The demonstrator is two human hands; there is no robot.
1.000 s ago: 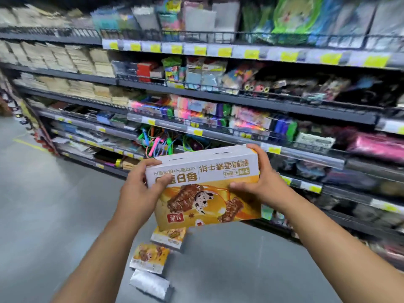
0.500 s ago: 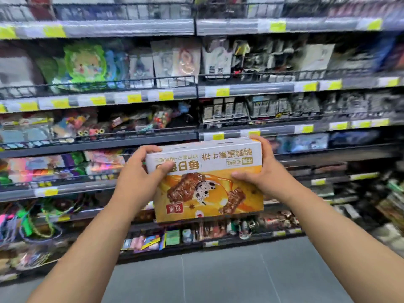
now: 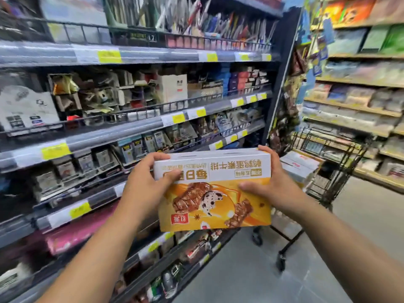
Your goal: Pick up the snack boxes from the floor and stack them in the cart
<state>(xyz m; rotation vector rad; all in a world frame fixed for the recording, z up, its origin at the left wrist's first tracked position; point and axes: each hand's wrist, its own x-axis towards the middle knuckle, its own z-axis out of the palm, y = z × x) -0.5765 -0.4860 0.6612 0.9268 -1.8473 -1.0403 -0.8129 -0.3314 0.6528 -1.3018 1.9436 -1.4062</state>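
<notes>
I have the snack box (image 3: 215, 193) up in the air between 2 hands, in front of the dark shelving (image 3: 131, 130) on my left. My left hand (image 3: 146, 184) grips the box's left end, thumb pressed on the white band of the front face and fingers curled over the top edge. My right hand (image 3: 275, 184) grips the right end the same way, thumb lying on the orange part of the face and fingers wrapped over the top right corner. Both hands are clamped on this 1 box.

The box faces me with its print upside down: white strip with lettering at the top, and below it an orange field with pictures of chocolate-coated bars. It sits nearly level, tipped slightly toward me.

The black wire cart (image 3: 334, 149) stands on the grey floor (image 3: 251, 270) to the right and beyond the box, apart from it, though the box's right edge overlaps it from my view. White boxes (image 3: 300, 164) lie in its basket; I cannot tell how many. 1 wheel (image 3: 281, 262) shows low on its frame.

Yellow price tags (image 3: 109, 56) run along the shelf edges. A second run of wooden shelves (image 3: 354, 107) with blurred packets stands behind the cart.
</notes>
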